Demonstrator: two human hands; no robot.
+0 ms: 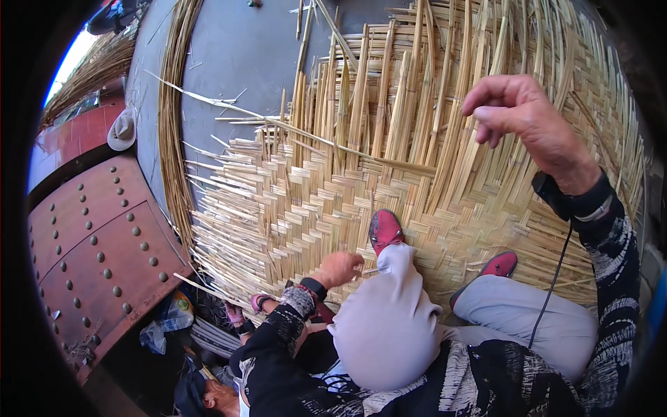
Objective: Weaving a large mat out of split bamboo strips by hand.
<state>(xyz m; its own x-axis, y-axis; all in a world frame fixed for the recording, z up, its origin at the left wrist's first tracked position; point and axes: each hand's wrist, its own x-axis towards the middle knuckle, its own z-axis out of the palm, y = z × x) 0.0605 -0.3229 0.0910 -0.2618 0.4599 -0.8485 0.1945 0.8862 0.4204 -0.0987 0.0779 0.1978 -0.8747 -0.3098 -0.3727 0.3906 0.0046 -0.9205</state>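
Observation:
A large woven mat of split reed strips (306, 233) lies beneath me, its loose strip ends fanning out at the left and far sides. My right hand (521, 118) is raised above the mat's right part, fingers bent and apart, with nothing seen between them. Low beside my bent knee, my left hand (339, 268) is closed over the weave; what it holds, if anything, is too small to make out. One long pale strip (326, 141) lies slantwise across the upright strips (399, 104). My red shoes (385, 229) rest on the mat.
Another person in a dark cap (191, 395) crouches at lower left, hands near the mat's edge. A long reed bundle (174, 104) lies on the grey floor (229, 52). Left of it are a studded red door (104, 250) and a pale hat (122, 131). A black cord (554, 281) hangs from my right wrist.

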